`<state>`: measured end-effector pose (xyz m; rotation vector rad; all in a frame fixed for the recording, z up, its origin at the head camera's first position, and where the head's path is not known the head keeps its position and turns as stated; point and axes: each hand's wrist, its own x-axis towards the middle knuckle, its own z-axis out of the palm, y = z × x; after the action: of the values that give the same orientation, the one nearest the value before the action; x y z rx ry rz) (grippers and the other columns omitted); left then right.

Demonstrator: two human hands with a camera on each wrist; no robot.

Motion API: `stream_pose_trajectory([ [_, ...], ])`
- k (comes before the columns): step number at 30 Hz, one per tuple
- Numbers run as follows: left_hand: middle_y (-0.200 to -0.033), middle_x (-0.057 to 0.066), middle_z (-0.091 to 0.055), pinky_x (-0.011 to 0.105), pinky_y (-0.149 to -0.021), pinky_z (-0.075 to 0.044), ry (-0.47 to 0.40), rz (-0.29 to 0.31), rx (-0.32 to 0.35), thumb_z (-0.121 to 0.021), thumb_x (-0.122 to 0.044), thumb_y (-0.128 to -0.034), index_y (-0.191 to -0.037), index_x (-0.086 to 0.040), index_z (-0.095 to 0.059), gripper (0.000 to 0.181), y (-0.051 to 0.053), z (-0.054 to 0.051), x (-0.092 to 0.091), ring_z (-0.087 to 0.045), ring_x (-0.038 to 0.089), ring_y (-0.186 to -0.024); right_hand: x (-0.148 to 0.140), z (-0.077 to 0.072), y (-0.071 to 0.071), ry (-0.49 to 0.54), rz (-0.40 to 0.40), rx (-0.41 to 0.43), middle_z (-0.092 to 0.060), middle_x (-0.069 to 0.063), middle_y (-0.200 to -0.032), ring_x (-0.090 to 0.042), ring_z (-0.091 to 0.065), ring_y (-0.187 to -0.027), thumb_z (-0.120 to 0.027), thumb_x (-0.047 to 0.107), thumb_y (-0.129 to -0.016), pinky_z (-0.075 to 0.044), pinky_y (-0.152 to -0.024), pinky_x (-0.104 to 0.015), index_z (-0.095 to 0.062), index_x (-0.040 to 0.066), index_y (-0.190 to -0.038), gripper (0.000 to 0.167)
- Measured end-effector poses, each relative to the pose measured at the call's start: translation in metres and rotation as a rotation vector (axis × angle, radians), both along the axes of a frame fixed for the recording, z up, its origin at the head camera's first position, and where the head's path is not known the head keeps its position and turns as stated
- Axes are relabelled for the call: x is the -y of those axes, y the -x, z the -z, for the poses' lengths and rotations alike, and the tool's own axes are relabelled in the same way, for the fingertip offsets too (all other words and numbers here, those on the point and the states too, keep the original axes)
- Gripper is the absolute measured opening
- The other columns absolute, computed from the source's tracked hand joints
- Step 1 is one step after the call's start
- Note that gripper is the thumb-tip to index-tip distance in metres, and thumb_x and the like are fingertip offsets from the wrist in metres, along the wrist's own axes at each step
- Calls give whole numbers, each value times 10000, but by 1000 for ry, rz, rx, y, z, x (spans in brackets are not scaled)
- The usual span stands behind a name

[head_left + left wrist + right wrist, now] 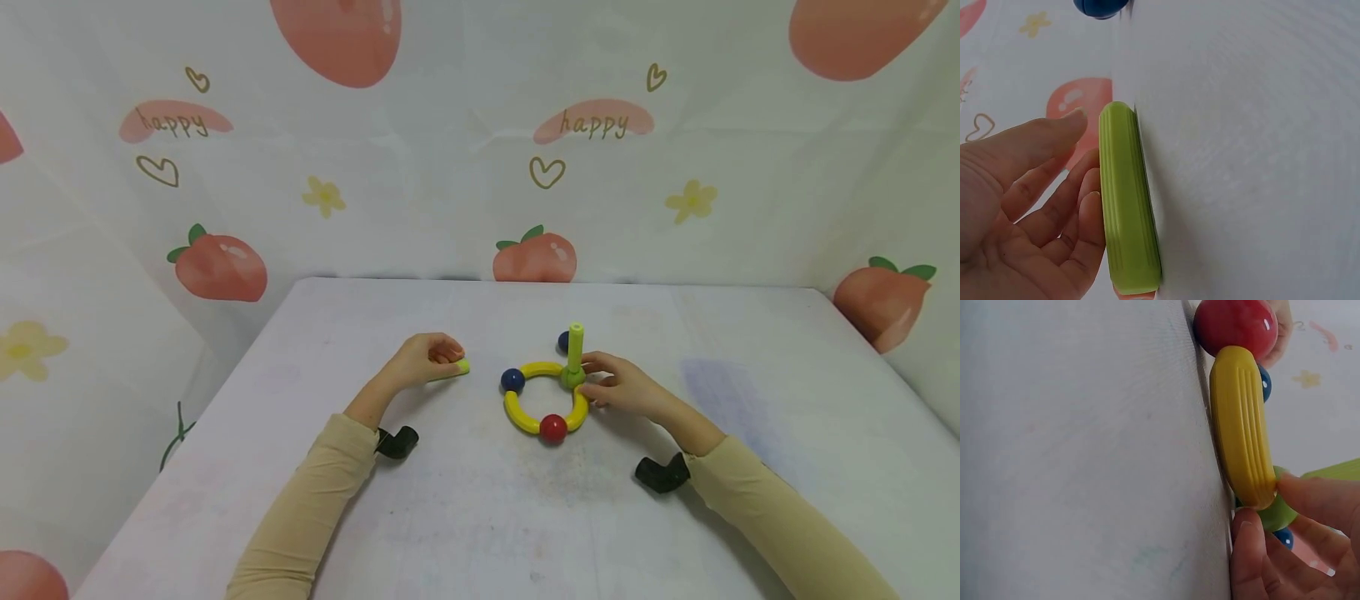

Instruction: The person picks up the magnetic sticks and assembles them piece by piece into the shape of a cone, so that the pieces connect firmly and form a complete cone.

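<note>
Seen from the head camera, while both forearms reach in from the lower corners, the left hand (423, 360) is just left of the frame's centre with a green stick (464, 366) at its thumb and fingers. The stick's long axis runs left to right, its right end tipped slightly up and aimed towards a ring of yellow arcs and coloured balls right of centre. A stretch of pale table (465, 517) separates the two. The ring's left side, facing the stick, carries a blue ball (513, 381); a red ball (553, 428) sits at the bottom and a green ball (573, 377) at upper right, with a green rod (575, 346) rising upright from it. The right hand (626, 386) is at that side, nearer the rod. Tabletop extends below the ring; the far edge lies above it.

In the left wrist view, the stick stands lengthwise down the middle, close beside the tabletop filling the right half. The relaxed fingers meet its left side; the thumb, at upper left, looks apart from it.

In the right wrist view, the lower-right arc (1244, 431) runs from the red ball at top down to the green ball. Thumb and finger, at lower right, pinch the arc's lower end.
</note>
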<state>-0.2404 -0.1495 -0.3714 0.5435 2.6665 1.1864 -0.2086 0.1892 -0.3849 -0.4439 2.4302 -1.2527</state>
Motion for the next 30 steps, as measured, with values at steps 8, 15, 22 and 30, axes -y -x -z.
stream_pose_trajectory([
  [8, -1054, 162, -660, 315, -839, -509, 58, 31, 15, -720, -49, -783, -1075, 8, -637, 308, 0, -1, -1, -605, 233, -932, -2, 3, 0, 12, -8, 0, -525, -287, -1186, -179, -603, -783, -609, 168, -902, -510, -660, -259, -471, -4, -1241, 404],
  [15, -1017, 168, -660, 323, -838, -516, 114, 53, -7, -718, -18, -778, -1070, 30, -625, 310, -3, -4, -3, -616, 241, -919, -2, 3, -1, 14, -21, 17, -536, -258, -1161, -177, -606, -804, -617, 191, -898, -507, -660, -269, -469, 7, -1224, 403],
  [22, -1011, 157, -668, 342, -852, -506, 140, 61, -45, -688, -50, -815, -1047, 13, -631, 246, -3, -3, -4, -617, 244, -932, -2, 3, -2, 18, -32, 18, -536, -249, -1145, -181, -608, -818, -619, 190, -897, -510, -659, -270, -466, 1, -1222, 406],
  [30, -1053, 129, -656, 344, -864, -494, 121, 40, -47, -634, -90, -859, -1105, -26, -628, 254, -5, -6, -8, -591, 222, -947, -2, 3, -3, 26, -36, 14, -530, -239, -1139, -181, -605, -826, -614, 188, -900, -507, -660, -267, -471, 4, -1206, 384],
])
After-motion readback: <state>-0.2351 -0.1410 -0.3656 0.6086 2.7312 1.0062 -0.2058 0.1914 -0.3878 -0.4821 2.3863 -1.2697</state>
